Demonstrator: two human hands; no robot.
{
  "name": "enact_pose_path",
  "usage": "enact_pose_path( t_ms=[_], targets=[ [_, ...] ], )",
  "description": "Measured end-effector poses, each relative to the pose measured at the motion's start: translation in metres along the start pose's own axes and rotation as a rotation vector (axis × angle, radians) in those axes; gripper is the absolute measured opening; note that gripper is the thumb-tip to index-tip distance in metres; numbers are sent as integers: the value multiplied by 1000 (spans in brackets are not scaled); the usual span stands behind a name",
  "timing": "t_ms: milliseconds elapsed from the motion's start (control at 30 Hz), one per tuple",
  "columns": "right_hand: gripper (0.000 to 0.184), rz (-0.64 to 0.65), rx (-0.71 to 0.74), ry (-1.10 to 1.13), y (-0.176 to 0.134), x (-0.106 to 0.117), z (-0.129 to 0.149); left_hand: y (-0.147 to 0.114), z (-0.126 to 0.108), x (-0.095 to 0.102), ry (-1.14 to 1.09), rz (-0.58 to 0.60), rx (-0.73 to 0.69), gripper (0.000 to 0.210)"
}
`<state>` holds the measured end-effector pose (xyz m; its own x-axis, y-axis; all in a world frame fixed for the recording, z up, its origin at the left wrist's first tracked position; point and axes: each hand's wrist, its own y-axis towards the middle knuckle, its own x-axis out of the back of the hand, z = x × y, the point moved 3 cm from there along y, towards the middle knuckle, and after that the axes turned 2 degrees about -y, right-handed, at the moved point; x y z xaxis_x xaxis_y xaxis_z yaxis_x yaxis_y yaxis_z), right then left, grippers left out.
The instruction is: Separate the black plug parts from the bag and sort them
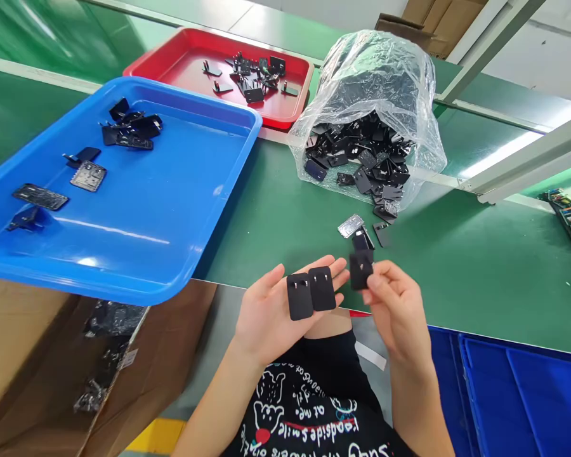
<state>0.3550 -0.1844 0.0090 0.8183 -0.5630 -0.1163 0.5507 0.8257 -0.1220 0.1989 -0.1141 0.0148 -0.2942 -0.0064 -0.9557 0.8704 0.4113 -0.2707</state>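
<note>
Palm up with fingers stretched out, my left hand (271,317) bears two black charger plug covers (299,297) lying side by side, their metal prongs facing up. My right hand (394,301) pinches a third plug cover (361,270) between thumb and fingers, slightly blurred, just right of the left fingertips. Beyond it on the green table lie a few loose covers (381,235), one showing a shiny grey inner side (351,226). More covers (361,152) spill from the mouth of a clear plastic bag (390,70).
A blue tray (171,190) at left holds several black pieces. Behind it, a red tray (171,57) holds a heap of pronged pieces. Below the table stand a cardboard box (162,362) at left and blue bins (528,393) at right. A metal frame post (533,152) rises at right.
</note>
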Motion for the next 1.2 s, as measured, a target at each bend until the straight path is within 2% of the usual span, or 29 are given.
enact_pose_path(
  t_ms=[100,233,400,633,833,933,1033,1100,1200],
  targets=[
    [22,89,-84,23,-28,-5,-3,-2,4,-5,-21,113,50,67],
    [20,-17,-71,-55,-48,-4,-6,-5,9,-13,-34,232,62,71],
    [20,-132,6,-85,-55,1,-2,-8,13,-15,-14,248,99,73],
    [18,-122,79,-77,-55,0,0,-4,16,-14,45,232,123,73],
    [14,-115,144,-127,-57,3,-2,-4,20,-19,29,271,132,70],
    [17,-145,358,-197,-52,12,6,-4,21,-20,25,275,144,70],
    [41,-124,739,-429,-48,15,25,-3,23,-18,39,257,169,69],
    [61,4,921,-684,-45,11,36,-3,25,-16,40,249,201,67],
    [75,255,983,-946,-39,1,42,-2,30,-14,29,253,219,62]
  ],
)
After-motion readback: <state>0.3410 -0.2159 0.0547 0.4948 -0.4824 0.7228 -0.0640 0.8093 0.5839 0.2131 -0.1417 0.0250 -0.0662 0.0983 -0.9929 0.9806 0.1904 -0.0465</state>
